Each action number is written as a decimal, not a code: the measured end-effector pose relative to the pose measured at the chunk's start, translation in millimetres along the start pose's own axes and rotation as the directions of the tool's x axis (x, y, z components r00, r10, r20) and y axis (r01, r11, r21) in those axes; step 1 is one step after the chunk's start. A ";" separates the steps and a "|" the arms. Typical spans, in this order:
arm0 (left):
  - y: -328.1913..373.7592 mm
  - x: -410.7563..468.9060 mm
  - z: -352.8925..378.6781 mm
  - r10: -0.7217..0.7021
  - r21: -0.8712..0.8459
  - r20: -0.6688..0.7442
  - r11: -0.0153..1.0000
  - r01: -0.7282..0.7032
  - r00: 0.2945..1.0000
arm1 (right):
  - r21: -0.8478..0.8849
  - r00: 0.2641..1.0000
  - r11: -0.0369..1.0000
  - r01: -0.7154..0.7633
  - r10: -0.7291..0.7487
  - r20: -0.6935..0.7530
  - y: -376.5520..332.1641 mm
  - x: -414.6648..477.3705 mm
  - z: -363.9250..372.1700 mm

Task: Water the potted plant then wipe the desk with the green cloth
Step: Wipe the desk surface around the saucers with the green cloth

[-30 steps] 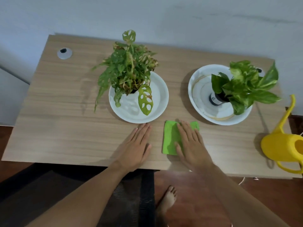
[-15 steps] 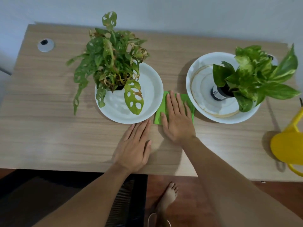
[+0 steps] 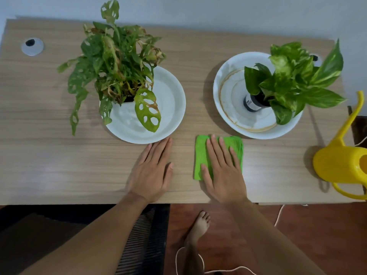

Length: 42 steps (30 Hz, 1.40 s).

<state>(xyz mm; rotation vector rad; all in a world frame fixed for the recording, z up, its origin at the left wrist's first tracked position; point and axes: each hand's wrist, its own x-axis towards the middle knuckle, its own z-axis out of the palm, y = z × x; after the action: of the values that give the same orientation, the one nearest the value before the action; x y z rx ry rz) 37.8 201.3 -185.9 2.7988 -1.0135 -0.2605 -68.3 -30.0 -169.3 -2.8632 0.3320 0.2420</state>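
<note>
Here, going left to right: a holey-leaved plant [image 3: 117,70] stands in a white dish [image 3: 172,108]; the left hand [image 3: 152,170] lies flat and empty on the worktop [image 3: 49,165]. The right hand [image 3: 223,169] lies spread on the green cloth [image 3: 200,155], which looks soft, light and best pressed flat. Another plant's dish [image 3: 226,108] shows a brown ring; the yellow watering can [image 3: 337,163] stands far right.

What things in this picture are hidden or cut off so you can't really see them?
All in the head view:
- Yellow watering can: right edge cuts it off.
- Green cloth: right hand covers its middle.
- Left plant's pot: leaves hide it.
- Small round thing behind the right plant: mostly hidden by leaves.
- Water in the white dishes: cannot tell.
</note>
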 end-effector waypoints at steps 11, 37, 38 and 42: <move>0.4 0.3 -0.5 0.007 -0.014 -0.038 1.000 -0.007 0.999 | 0.050 0.999 0.999 -0.004 0.007 -0.053 -17.5 83.3 -3.8; 142.4 65.0 19.5 -0.120 -0.057 -0.064 0.992 0.117 0.991 | 0.171 0.813 0.837 -0.521 0.547 -0.201 149.0 -1.2 -16.3; 143.4 66.2 19.1 -0.122 -0.066 -0.066 0.991 0.118 0.990 | 0.166 0.825 0.849 -0.502 0.528 -0.203 145.7 -5.3 -15.7; 145.2 66.9 18.2 -0.137 -0.080 -0.050 0.988 0.133 0.989 | 0.097 0.893 0.911 -0.401 0.413 -0.180 135.9 -40.1 -9.8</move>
<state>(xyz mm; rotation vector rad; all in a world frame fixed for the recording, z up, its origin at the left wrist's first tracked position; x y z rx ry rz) -5.3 46.3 -181.6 2.7921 -0.7866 -0.2310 -138.8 -152.6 -182.8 -2.7347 0.9667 0.0192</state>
